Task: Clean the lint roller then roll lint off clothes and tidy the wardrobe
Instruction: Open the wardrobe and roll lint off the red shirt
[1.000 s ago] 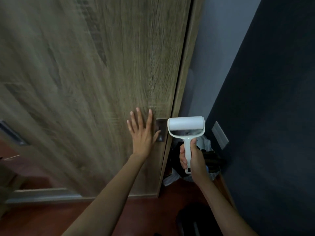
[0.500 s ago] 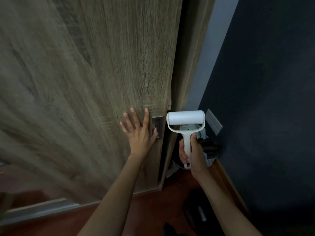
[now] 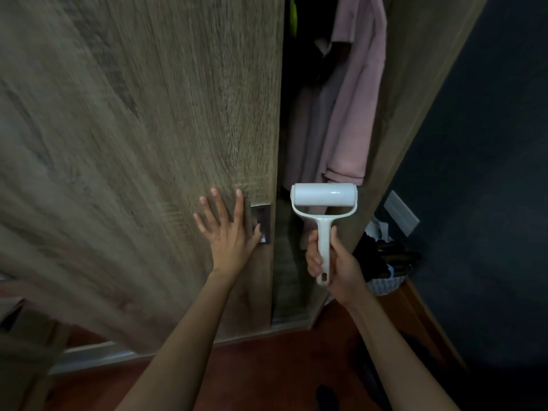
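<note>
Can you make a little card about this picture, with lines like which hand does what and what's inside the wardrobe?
Left hand: flat on the wardrobe door, fingers spread, thumb at the metal handle
Right hand: grips the lint roller by its stem, roll on top
Door: partly open, with a gap at its right edge
Inside the gap: a pink garment hanging
Right of the wardrobe: a basket with dark things in it

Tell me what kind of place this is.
Probably a bedroom, at a wardrobe: its wood-grain door with a recessed handle stands partly open, a pink garment hangs inside, and a full basket sits on the floor beside it.
</note>
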